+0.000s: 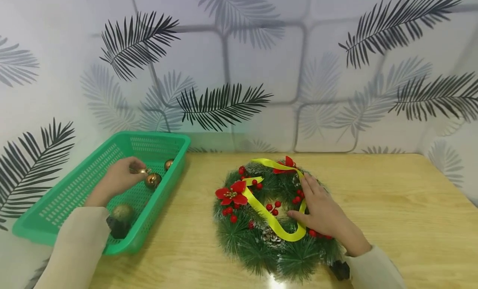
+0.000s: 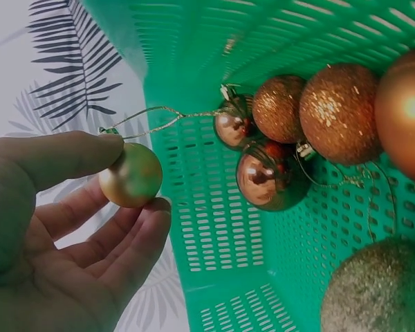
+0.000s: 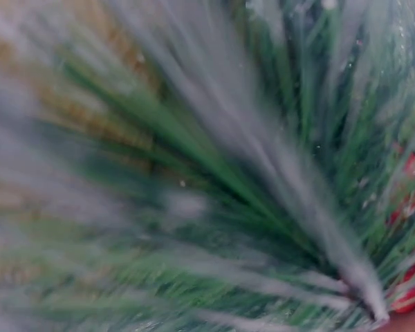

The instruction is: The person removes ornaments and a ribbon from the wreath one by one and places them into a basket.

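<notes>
My left hand [image 1: 123,176] is over the green basket. In the left wrist view, thumb and fingers pinch a small gold Christmas bauble [image 2: 131,176], whose thin gold hanging loop [image 2: 173,116] stretches toward the other baubles. My right hand [image 1: 324,210] rests, fingers extended, on the right side of a green wreath [image 1: 257,251], touching a yellow ribbon [image 1: 274,227] that lies loosely across it. Red poinsettia flowers [image 1: 231,193], red berries and a pinecone [image 1: 270,237] decorate the wreath. Only blurred green needles [image 3: 214,166] fill the right wrist view; that hand is mostly hidden there.
The green plastic basket [image 1: 149,227] stands at the table's left. Inside are several copper baubles, some shiny [image 2: 270,176], some glittery [image 2: 339,114], plus a glittery pale-gold one [image 2: 380,294]. A wall with a feather-like leaf pattern [image 1: 224,104] borders the back of the wooden table [image 1: 403,206].
</notes>
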`<action>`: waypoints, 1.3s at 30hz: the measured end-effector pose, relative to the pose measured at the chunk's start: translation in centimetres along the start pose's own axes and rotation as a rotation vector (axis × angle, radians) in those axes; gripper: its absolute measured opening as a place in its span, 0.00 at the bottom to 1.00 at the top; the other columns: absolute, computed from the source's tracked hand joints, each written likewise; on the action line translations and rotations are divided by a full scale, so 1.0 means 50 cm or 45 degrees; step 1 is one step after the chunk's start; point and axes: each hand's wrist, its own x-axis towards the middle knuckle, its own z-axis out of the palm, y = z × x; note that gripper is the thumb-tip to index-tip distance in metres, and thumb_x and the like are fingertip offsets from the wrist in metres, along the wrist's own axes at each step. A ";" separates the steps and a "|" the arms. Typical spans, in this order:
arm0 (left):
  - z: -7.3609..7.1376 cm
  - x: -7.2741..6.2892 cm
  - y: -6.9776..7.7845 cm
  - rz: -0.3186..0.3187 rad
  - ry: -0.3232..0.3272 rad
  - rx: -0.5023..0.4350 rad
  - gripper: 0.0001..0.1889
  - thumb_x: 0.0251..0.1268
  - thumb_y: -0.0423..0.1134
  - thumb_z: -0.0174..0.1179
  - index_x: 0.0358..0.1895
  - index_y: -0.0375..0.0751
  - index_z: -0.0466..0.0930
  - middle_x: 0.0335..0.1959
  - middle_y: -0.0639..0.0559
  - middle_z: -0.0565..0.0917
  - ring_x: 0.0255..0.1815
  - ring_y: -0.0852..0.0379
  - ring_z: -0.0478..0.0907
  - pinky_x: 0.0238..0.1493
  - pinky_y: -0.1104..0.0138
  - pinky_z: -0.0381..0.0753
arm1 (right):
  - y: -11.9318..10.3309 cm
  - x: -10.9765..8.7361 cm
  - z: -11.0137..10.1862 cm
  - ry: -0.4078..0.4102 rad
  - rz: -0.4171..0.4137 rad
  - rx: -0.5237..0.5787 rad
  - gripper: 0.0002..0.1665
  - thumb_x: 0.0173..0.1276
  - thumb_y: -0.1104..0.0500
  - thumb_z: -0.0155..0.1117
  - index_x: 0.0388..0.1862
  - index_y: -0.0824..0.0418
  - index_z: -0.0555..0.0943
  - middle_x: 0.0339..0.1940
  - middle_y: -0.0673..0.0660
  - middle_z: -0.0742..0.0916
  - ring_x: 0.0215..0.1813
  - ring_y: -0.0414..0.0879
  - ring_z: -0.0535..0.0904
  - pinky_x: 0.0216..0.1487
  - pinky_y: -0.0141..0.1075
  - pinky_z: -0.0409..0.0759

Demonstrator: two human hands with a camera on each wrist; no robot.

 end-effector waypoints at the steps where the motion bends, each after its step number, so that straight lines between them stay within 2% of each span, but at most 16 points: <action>1: 0.000 0.000 0.001 -0.005 0.001 -0.001 0.19 0.67 0.40 0.56 0.53 0.27 0.72 0.50 0.29 0.77 0.52 0.33 0.75 0.43 0.49 0.79 | -0.001 0.000 -0.001 -0.004 0.001 0.002 0.56 0.64 0.41 0.62 0.73 0.76 0.50 0.74 0.74 0.55 0.72 0.71 0.54 0.66 0.65 0.59; 13: -0.003 -0.006 0.022 -0.051 -0.010 -0.024 0.21 0.68 0.40 0.54 0.56 0.27 0.70 0.56 0.26 0.73 0.55 0.31 0.72 0.47 0.47 0.77 | -0.005 0.001 -0.007 -0.029 0.016 0.004 0.56 0.64 0.40 0.61 0.73 0.76 0.49 0.74 0.74 0.55 0.72 0.72 0.53 0.68 0.64 0.57; 20: 0.001 -0.003 0.027 -0.038 -0.017 -0.036 0.21 0.68 0.41 0.55 0.57 0.27 0.69 0.56 0.27 0.73 0.56 0.32 0.72 0.48 0.48 0.77 | -0.001 -0.002 -0.004 -0.034 0.016 0.011 0.56 0.64 0.40 0.61 0.73 0.76 0.49 0.74 0.74 0.54 0.72 0.71 0.53 0.68 0.64 0.58; 30: -0.013 0.010 0.084 0.004 -0.020 -0.019 0.21 0.68 0.40 0.54 0.58 0.29 0.69 0.57 0.28 0.73 0.56 0.33 0.72 0.47 0.48 0.77 | 0.001 -0.004 -0.006 -0.010 0.007 0.008 0.56 0.64 0.42 0.62 0.73 0.77 0.49 0.74 0.74 0.55 0.73 0.70 0.52 0.69 0.63 0.58; 39: -0.035 0.001 0.126 0.013 -0.048 0.007 0.22 0.69 0.41 0.53 0.59 0.29 0.68 0.57 0.29 0.72 0.58 0.33 0.71 0.50 0.47 0.75 | 0.000 -0.012 -0.010 -0.027 0.005 0.017 0.56 0.64 0.42 0.62 0.73 0.77 0.49 0.75 0.73 0.54 0.74 0.70 0.51 0.69 0.62 0.58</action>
